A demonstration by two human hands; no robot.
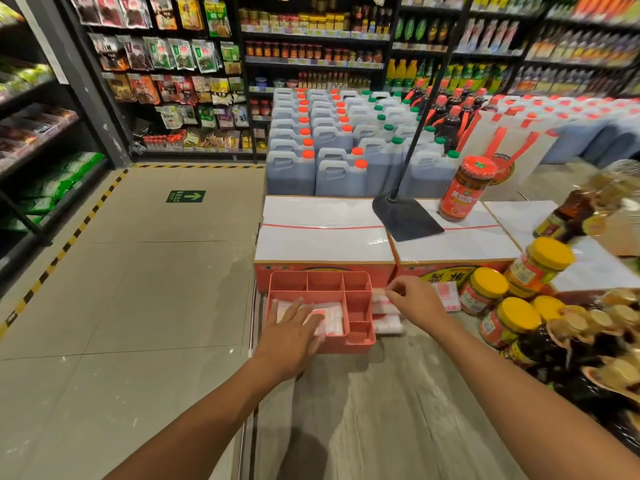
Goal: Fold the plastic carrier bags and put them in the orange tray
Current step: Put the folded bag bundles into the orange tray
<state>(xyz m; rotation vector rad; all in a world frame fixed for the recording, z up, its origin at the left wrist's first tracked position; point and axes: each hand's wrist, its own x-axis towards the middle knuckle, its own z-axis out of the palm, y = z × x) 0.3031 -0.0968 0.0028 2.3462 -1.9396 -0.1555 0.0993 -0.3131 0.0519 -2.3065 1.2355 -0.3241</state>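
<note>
Folded carrier bags (330, 320) are pressed flat, likely against unfolding, in the large compartment of the orange tray (323, 282) by the outstretched left hand (294, 332), while the next bag (381, 296), at the tray's 3 o'clock, is pinched by the right hand (417, 299).

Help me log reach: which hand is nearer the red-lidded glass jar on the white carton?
Right. The right hand is below-left of the jar; the left hand lies farther left, over the orange plastic tray.
</note>
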